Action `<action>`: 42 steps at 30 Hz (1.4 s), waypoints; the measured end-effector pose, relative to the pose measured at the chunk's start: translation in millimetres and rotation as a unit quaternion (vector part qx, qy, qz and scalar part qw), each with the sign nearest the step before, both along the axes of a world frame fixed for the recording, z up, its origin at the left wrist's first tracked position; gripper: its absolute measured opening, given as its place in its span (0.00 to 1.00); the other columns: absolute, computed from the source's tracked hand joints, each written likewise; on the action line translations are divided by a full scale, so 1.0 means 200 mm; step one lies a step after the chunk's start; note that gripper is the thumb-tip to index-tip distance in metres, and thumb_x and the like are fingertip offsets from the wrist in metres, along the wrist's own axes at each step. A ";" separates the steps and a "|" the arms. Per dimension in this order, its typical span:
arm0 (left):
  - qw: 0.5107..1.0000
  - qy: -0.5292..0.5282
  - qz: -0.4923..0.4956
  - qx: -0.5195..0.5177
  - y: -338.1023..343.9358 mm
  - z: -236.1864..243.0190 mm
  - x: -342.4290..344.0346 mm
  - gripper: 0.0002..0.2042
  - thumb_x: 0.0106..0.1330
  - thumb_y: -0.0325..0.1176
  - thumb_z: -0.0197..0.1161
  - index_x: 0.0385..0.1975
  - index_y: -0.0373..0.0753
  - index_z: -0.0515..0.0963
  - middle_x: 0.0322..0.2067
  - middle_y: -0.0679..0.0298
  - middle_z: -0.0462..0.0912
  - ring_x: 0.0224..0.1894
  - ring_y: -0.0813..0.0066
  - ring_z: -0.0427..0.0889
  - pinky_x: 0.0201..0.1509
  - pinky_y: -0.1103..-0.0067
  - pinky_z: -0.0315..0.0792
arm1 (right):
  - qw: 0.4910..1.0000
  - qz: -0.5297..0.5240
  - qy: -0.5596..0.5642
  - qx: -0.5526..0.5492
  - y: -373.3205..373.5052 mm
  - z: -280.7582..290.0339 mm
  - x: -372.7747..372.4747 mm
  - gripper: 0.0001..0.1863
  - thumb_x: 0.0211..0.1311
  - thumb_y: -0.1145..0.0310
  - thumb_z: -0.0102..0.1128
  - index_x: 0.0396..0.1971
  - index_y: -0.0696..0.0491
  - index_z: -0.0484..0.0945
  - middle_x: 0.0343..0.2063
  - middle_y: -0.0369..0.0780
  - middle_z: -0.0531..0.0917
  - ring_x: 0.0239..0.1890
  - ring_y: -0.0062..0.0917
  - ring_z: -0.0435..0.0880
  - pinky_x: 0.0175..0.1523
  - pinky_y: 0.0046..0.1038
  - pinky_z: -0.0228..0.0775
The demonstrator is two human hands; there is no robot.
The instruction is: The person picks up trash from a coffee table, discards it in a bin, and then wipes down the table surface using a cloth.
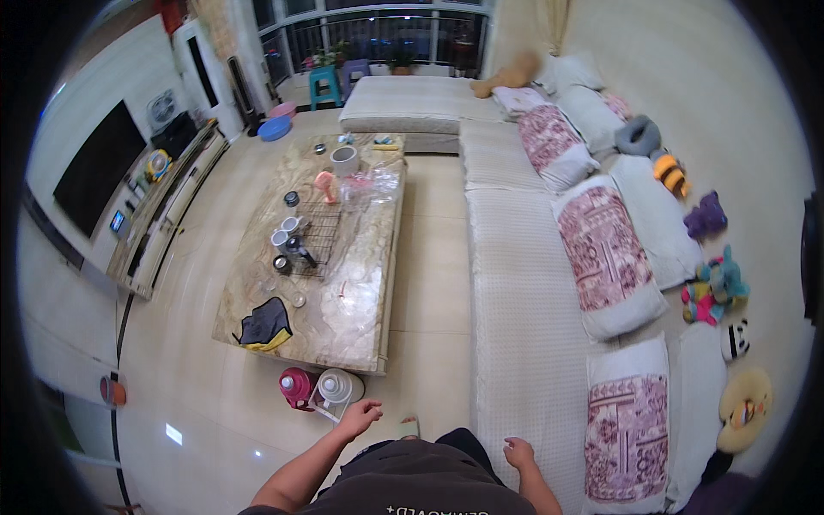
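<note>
My left hand (359, 418) is held out in front of my body with its fingers apart and nothing in it. It is nearest to a white thermos jug (336, 388), which stands on the floor beside a dark pink one (296, 384) at the near end of the marble coffee table (365, 322). Low at my right side, my right hand (518, 451) hangs next to the sofa seat (515, 343). Its fingers are loosely bent and look empty. A dark cloth with a yellow edge (264, 322) lies on the table's near left corner.
Mugs (281, 238), jars, a wire rack (322, 232) and a tissue roll (344, 160) crowd the table. The sofa along the right bears patterned cushions (605, 253) and plush toys (705, 215). A tiled walkway (429, 283) runs between table and sofa. The TV cabinet (163, 223) stands left.
</note>
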State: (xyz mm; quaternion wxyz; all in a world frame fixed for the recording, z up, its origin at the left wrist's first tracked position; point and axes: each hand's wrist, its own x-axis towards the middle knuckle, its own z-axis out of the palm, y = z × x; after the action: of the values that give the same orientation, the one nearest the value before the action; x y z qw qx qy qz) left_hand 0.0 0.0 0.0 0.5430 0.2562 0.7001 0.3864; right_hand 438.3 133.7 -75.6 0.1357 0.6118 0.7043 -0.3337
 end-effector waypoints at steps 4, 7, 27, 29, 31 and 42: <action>0.999 -0.011 0.035 -0.031 -0.02 -0.06 -0.13 0.18 0.62 0.35 0.54 0.48 0.30 0.71 0.37 0.57 0.81 0.39 0.73 0.80 0.45 0.78 0.72 | 0.999 0.041 0.032 -0.012 0.20 -0.01 -0.22 0.20 0.50 0.60 0.56 0.45 0.44 0.78 0.41 0.40 0.81 0.45 0.34 0.79 0.51 0.35 0.69; 0.996 -0.031 0.071 -0.037 0.03 -0.07 -0.19 0.18 0.62 0.34 0.53 0.48 0.30 0.71 0.37 0.57 0.81 0.39 0.73 0.80 0.45 0.78 0.71 | 0.996 0.079 -0.001 -0.040 0.38 -0.04 -0.34 0.19 0.49 0.60 0.57 0.44 0.45 0.79 0.39 0.41 0.82 0.44 0.35 0.79 0.50 0.35 0.70; 0.988 -0.058 0.137 0.039 1.79 0.06 -0.60 0.16 0.64 0.32 0.54 0.48 0.31 0.71 0.37 0.60 0.80 0.38 0.76 0.78 0.46 0.79 0.71 | 0.992 0.090 0.075 0.035 2.23 -0.02 -0.87 0.16 0.48 0.65 0.57 0.39 0.51 0.81 0.30 0.44 0.82 0.34 0.33 0.81 0.42 0.30 0.74; 0.989 -0.035 0.132 0.050 1.85 0.00 -0.65 0.15 0.64 0.32 0.54 0.48 0.31 0.71 0.36 0.60 0.80 0.38 0.76 0.78 0.46 0.79 0.71 | 0.993 0.057 0.099 0.032 2.37 0.01 -1.01 0.16 0.51 0.66 0.56 0.41 0.51 0.79 0.32 0.45 0.82 0.35 0.35 0.81 0.44 0.31 0.73; 0.989 -0.007 0.145 0.019 1.94 0.01 -0.71 0.15 0.64 0.31 0.54 0.48 0.30 0.71 0.36 0.60 0.80 0.38 0.76 0.78 0.45 0.79 0.71 | 0.990 0.077 0.113 0.043 2.51 0.00 -1.12 0.16 0.50 0.66 0.56 0.40 0.52 0.80 0.32 0.44 0.82 0.35 0.34 0.82 0.43 0.30 0.73; 0.968 -0.005 0.252 0.014 2.60 -0.19 -1.36 0.16 0.62 0.31 0.55 0.47 0.30 0.71 0.33 0.62 0.80 0.37 0.78 0.78 0.44 0.81 0.71 | 0.959 0.218 0.178 -0.022 3.22 0.01 -2.07 0.16 0.52 0.67 0.57 0.41 0.54 0.78 0.32 0.46 0.82 0.36 0.39 0.80 0.43 0.34 0.72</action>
State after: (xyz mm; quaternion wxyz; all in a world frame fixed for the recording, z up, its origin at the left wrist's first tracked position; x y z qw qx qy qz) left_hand -272.0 519.7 -38.1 0.4285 0.0773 0.7338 0.5215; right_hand 23.4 776.7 -74.6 0.0912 0.3714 0.8257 -0.4147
